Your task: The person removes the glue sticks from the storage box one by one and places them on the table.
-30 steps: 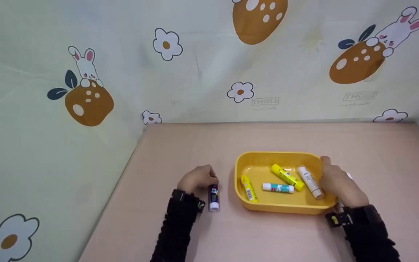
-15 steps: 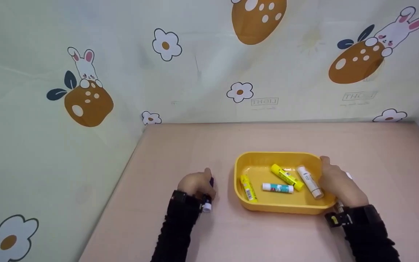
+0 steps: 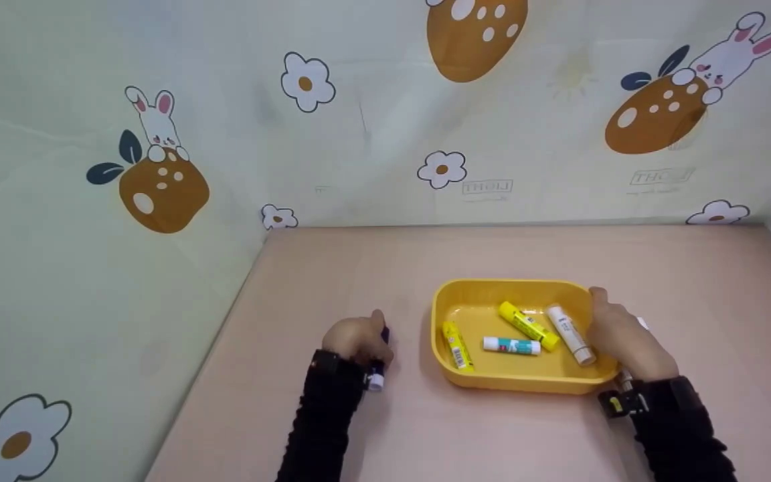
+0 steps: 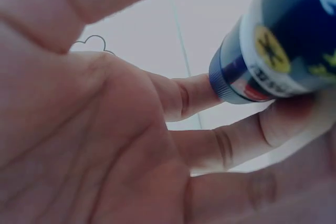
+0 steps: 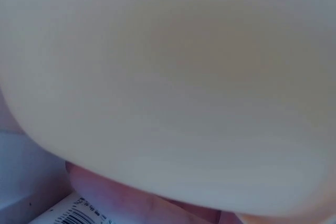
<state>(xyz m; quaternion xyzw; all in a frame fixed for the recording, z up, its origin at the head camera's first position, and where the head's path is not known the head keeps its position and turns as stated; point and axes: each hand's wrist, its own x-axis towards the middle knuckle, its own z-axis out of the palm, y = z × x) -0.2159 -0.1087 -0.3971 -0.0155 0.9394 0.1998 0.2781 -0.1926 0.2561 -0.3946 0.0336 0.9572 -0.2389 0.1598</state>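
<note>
My left hand grips a dark blue glue stick with a white end, to the left of the tray. In the left wrist view, the thumb lies above the stick and several fingers below. My right hand is at the right rim of the yellow tray, its fingers mostly hidden. A white stick-like object shows partly beside that hand. A large, blurred pale shape fills the right wrist view, with a finger and a barcode label below. What the right fingers hold cannot be told.
In the tray lie two yellow glue sticks, a white-and-teal glue stick and a whitish glue stick. The pale table meets a patterned backdrop behind and at the left.
My left hand has closed round the dark blue glue stick, turned slightly and shifted a little left with it. My right hand and the tray look unmoved.
</note>
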